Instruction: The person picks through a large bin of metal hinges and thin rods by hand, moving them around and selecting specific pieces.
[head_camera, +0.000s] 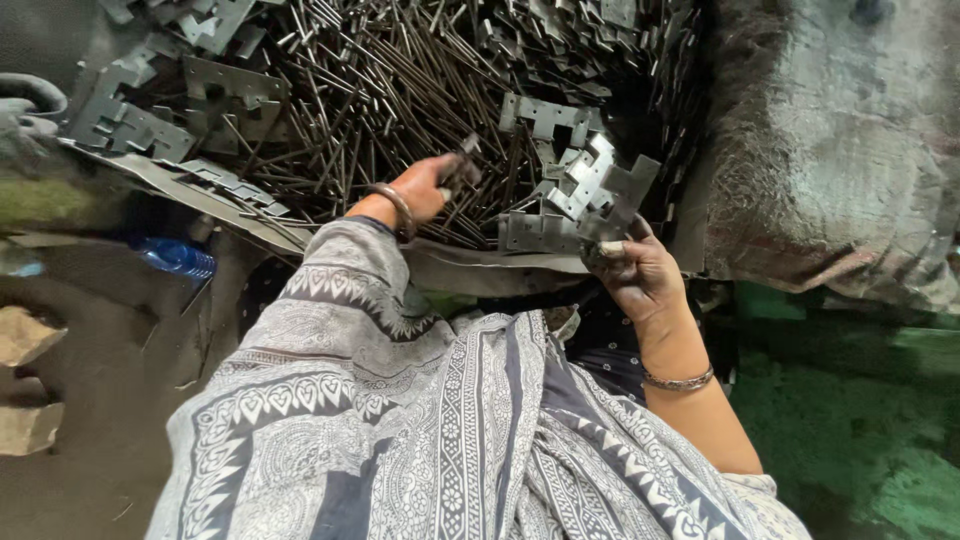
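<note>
A big heap of thin dark metal rods (390, 90) mixed with flat grey hinge plates (545, 115) fills the upper middle. My left hand (425, 185), with a metal bangle at the wrist, reaches into the rods and is closed on a small dark metal piece (463, 165). My right hand (635, 270), also with a bangle, holds a stack of grey hinge plates (590, 195) at the near edge of the heap. A patterned grey-and-white cloth (400, 420) covers my lap below both hands.
More hinge plates (130, 120) lie at the heap's left side on a metal sheet (200, 195). A blue plastic bottle (175, 257) lies on the dark floor at left. A rough grey mass (840, 140) rises at right, above a green surface (850, 430).
</note>
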